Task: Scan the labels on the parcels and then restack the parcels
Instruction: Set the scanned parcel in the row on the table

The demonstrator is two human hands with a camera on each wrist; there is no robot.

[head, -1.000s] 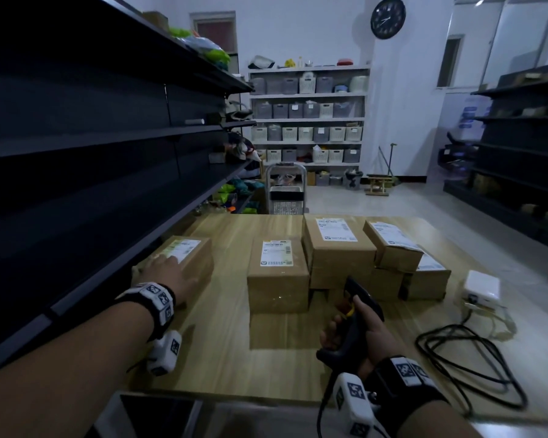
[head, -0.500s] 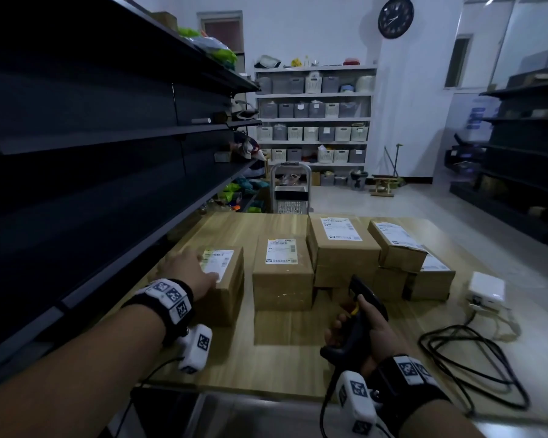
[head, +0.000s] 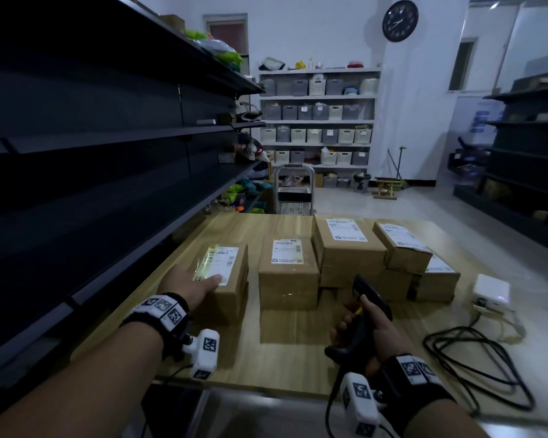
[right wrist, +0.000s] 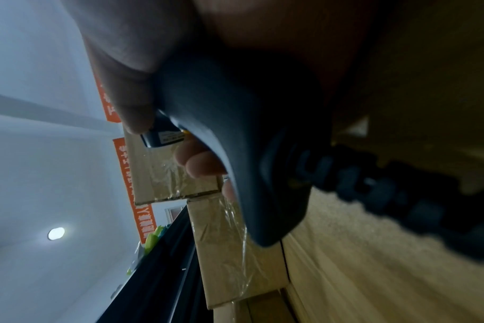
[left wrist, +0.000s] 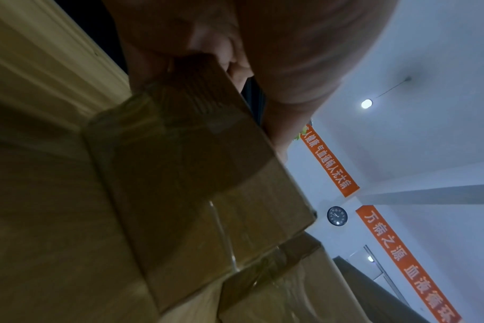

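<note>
Several brown cardboard parcels with white labels lie on the wooden table (head: 266, 358). My left hand (head: 200, 286) grips the near left corner of the leftmost parcel (head: 228, 298), thumb across its label; the left wrist view shows that parcel (left wrist: 207, 174) held at its corner. A similar parcel (head: 288, 273) stands just to its right, then a taller one (head: 345, 251). A small parcel (head: 399, 245) lies tilted on top of others at the right. My right hand (head: 370, 330) holds a black barcode scanner (head: 369, 295) by its handle, nose pointed at the parcels; the scanner (right wrist: 249, 131) fills the right wrist view.
Dark metal shelving (head: 76, 184) runs close along the table's left side. A white adapter box (head: 492, 290) and coiled black cable (head: 475, 371) lie at the table's right. A step stool (head: 293, 194) stands beyond the far edge.
My left hand has slid the leftmost parcel to the right and nearer, away from the shelving and up beside the middle parcel. The right hand with the scanner has barely moved.
</note>
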